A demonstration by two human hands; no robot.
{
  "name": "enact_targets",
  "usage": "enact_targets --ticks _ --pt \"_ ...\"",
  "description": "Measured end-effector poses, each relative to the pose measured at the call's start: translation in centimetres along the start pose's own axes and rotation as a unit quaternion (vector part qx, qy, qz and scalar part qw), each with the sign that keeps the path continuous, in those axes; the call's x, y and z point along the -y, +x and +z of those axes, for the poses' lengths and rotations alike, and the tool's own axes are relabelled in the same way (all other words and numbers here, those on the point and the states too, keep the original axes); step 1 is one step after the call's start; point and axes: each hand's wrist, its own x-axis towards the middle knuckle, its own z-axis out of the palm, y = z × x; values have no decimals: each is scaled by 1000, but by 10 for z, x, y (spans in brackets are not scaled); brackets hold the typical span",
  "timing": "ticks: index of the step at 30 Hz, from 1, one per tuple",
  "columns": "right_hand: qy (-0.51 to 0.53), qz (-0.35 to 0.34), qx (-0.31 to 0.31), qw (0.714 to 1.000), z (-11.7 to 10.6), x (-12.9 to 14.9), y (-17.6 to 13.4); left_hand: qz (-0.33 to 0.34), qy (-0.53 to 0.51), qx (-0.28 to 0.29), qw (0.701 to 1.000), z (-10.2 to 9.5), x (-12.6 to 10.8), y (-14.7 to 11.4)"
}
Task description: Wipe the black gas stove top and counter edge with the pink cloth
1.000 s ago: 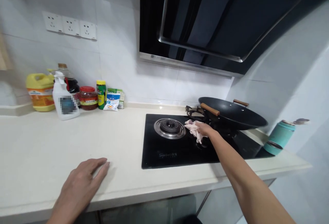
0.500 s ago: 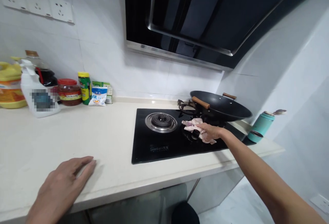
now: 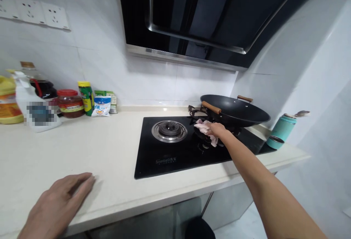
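My right hand grips a crumpled pale pink cloth against the black glass gas stove, just in front of the wok. Part of the cloth hangs toward the control knobs. The black wok, with wooden handles, stands on the stove's right side, behind my hand. To the left, the bare burner shows its metal ring. My left hand rests on the pale countertop near its front edge, holding nothing, with a gap between thumb and fingers.
A white spray bottle, a red-lidded jar, a yellow-capped container and a blue-white packet line the back left. The range hood hangs above. A turquoise holder stands at the right end. Below is a black bin.
My right hand has slid the cloth back and slightly left across the stove, uncovering more of the knobs. My left hand stays on the countertop. The view has shifted a little.
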Motion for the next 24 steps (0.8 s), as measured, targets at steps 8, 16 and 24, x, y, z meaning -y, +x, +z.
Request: enact_targets --ticks 8,16,24 --pt "-22 86 66 994 -8 -12 -10 -32 -7 12 999 -3 -4 -1" --pt "93 157 116 976 -9 -24 -13 -20 -1 8 1000 -5 -7 -4" --pt "42 61 58 996 10 -46 -3 0 5 18 1000 -3 -7 -4"
